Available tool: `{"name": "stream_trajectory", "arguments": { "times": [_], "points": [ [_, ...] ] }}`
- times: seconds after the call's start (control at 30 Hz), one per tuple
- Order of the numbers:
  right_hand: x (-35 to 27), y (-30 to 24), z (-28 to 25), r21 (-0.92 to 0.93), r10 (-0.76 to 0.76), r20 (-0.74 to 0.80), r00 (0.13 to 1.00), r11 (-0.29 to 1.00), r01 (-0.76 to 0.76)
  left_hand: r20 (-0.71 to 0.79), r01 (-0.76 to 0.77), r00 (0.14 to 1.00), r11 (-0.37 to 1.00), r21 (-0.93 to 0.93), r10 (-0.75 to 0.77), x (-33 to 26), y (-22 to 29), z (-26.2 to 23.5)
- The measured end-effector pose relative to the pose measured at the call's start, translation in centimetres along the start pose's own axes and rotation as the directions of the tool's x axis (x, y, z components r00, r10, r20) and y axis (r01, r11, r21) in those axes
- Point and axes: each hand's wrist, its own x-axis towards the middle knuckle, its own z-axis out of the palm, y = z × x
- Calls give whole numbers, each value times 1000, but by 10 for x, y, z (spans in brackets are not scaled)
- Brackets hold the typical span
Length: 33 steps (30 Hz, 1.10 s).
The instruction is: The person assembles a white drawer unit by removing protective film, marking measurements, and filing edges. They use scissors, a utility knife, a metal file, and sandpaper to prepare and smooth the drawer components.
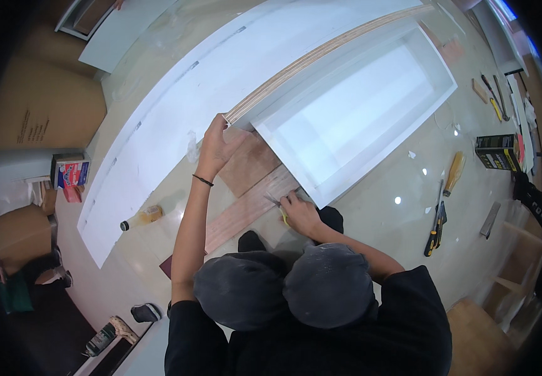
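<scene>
A person (308,344) in black crouches before an open white box (362,106) on a pale, glossy floor (384,219); from the crouched side, the box stretches away toward the upper right. A layered wooden board (321,58) runs along the box's far long side and juts past its near end. The left hand (217,145) is closed round that jutting end, so the box lies beyond the grip and to its right

The right hand (301,214) is just beside the box's near corner, fingers bent around yellow-handled scissors (283,213), their blades pointing left, away from the box. From where I stand I cannot tell whether the blades are parted, or whether this hand touches the box

Below the box's near end lie a reddish plank (246,210) and a square brown panel (250,164). A long white sheet (152,131) spreads along the box's far left side, and a bottle (142,217) lies well to the box's left. Right of the box are a wooden-handled tool (454,174), a yellow-and-black-handled tool (434,238) and, farther off, a dark carton (498,152)
</scene>
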Motion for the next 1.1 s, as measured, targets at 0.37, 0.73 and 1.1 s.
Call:
{"name": "stream_trajectory", "arguments": {
  "times": [0.37,0.73,1.1],
  "points": [
    [5,7,17,-50,-94,-16,995,994,93,-69,49,996,987,-151,-60,-2,14,-13],
    [4,9,18,58,-79,50,996,995,76,-286,229,877,861,-455,-385,-20,21,36],
    [2,7,13,56,-54,221,974,998,42,230,568,822,711,-414,-522,-24,39,82]
  ]
}}
